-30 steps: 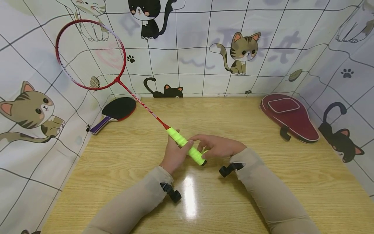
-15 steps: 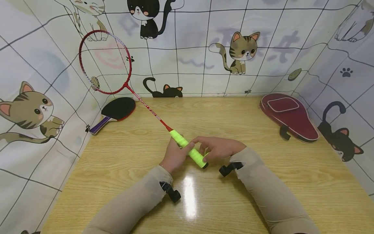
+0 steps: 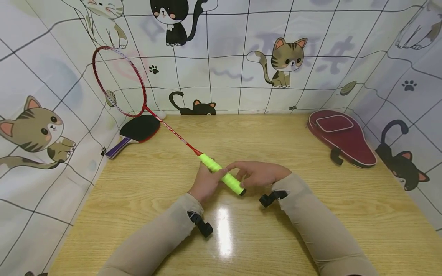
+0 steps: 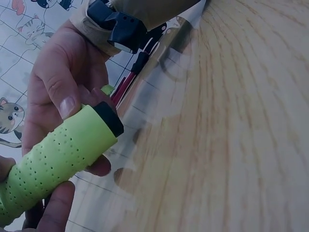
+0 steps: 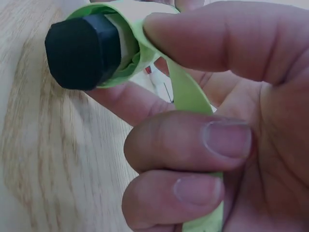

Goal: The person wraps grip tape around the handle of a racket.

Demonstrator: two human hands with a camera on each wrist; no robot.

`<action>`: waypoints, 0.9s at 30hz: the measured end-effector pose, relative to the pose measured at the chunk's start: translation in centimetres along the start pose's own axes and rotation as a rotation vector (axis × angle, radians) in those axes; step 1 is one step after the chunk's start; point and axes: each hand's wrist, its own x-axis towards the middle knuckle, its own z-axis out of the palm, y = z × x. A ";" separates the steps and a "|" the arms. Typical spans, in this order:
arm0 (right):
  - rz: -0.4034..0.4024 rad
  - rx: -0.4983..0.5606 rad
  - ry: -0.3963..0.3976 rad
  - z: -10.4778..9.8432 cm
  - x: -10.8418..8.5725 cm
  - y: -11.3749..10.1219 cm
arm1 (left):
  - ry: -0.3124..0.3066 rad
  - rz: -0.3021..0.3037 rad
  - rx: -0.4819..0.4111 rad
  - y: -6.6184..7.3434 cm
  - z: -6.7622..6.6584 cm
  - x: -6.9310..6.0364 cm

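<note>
A red badminton racket (image 3: pixel 172 132) slants up to the left, its head raised above the table's back left. My left hand (image 3: pixel 204 183) grips its handle, wrapped in perforated yellow-green grip tape (image 3: pixel 215 165). At the butt end, my right hand (image 3: pixel 260 174) pinches the tape, thumb pressed on the wrap. In the right wrist view, a loose strip of tape (image 5: pixel 188 92) runs down between the curled fingers (image 5: pixel 183 140) and the palm. The black butt cap (image 5: pixel 79 50) sticks out of the tape's edge, which stands slightly away from the handle there.
A table tennis bat (image 3: pixel 141 128), black-faced with a purple handle, lies at the back left of the wooden table (image 3: pixel 259 142). At the back right lies a dark red bat case (image 3: pixel 340 140). Cat-printed sheeting (image 3: pixel 228 69) encloses the back and sides.
The racket has turned about its length, so its head looks narrower. The head has also dropped and shifted right over the whole second. Both hands have stayed nearly in place.
</note>
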 end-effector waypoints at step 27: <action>-0.032 0.109 -0.045 -0.5 0.2 0.3 | 0.015 0.034 -0.062 0.3 -0.1 0.1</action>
